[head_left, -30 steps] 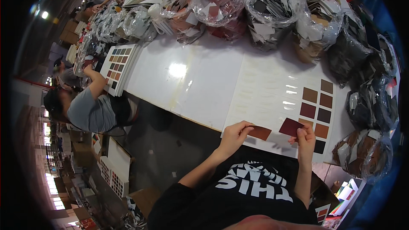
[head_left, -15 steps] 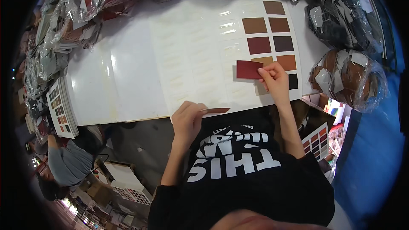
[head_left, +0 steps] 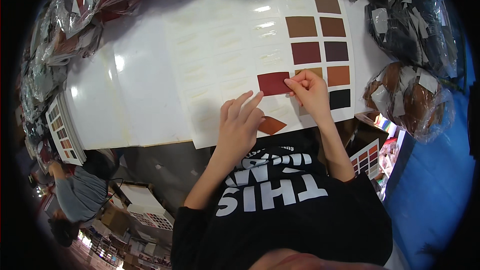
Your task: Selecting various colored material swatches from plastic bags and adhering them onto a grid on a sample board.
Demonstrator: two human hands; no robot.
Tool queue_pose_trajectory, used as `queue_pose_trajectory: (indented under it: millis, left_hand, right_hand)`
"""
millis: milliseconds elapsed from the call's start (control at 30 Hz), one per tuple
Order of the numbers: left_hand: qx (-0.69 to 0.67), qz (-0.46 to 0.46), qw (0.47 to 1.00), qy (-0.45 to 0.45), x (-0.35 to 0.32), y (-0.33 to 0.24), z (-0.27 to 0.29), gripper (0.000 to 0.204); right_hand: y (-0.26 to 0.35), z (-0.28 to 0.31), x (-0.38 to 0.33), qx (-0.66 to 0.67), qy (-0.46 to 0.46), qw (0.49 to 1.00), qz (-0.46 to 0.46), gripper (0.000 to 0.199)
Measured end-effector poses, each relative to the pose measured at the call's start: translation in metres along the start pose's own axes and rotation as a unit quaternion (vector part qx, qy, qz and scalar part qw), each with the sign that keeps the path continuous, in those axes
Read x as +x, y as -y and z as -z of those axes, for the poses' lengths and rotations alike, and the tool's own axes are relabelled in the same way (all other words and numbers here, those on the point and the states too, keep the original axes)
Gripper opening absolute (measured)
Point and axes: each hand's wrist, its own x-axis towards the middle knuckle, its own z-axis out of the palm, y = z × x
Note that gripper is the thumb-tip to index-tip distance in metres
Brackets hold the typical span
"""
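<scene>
My right hand (head_left: 311,93) pinches the right edge of a dark red swatch (head_left: 273,84), which lies over a glue-marked space on a white sample card (head_left: 210,135). My left hand (head_left: 241,122) reaches its fingertips to the swatch's lower left corner. An orange-brown swatch (head_left: 273,126) stays tucked at the left thumb, tilted near the card's front edge. To the right, two columns of mounted swatches show brown, maroon, dark grey, an orange-brown piece (head_left: 338,76) and a black piece (head_left: 340,98). My right hand partly covers a tan swatch and a beige one.
Plastic-wrapped bundles line the table's back and sides, including a brown bundle (head_left: 407,97) at right. A stack of finished swatch cards (head_left: 65,130) sits at the left edge. Another person (head_left: 82,192) is at lower left. A blue sheet (head_left: 425,185) hangs at right.
The dark red swatch has moved left and down onto the card. My left hand has moved right and up toward it, fingers extended, and the orange-brown swatch now shows its face.
</scene>
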Motion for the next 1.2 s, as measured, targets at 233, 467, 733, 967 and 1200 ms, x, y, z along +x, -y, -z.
queue_pose_trajectory:
  millis: [233, 467, 733, 967, 1200]
  left_hand:
    - [0.052, 0.006, 0.998, 0.018, 0.013, 0.005, -0.008, 0.009]
    - [0.070, 0.010, 0.997, 0.043, 0.016, 0.006, -0.008, 0.009]
    - [0.068, 0.015, 0.996, 0.051, 0.018, 0.006, -0.010, 0.008]
    - [0.073, 0.015, 0.996, 0.041, 0.014, 0.003, -0.006, 0.008]
    - [-0.085, 0.110, 0.988, -0.063, -0.007, -0.014, -0.003, 0.028]
  right_hand:
    - [0.002, -0.004, 0.000, -0.003, -0.016, 1.000, -0.003, 0.014]
    - [0.006, -0.003, 0.000, -0.031, -0.017, 0.999, -0.014, 0.016]
    - [0.012, -0.003, 0.002, -0.050, -0.007, 0.998, -0.027, 0.017]
    - [0.013, -0.004, -0.001, -0.264, -0.059, 0.960, 0.077, 0.022]
    - [0.015, 0.001, -0.053, 0.117, 0.157, 0.980, -0.019, 0.027]
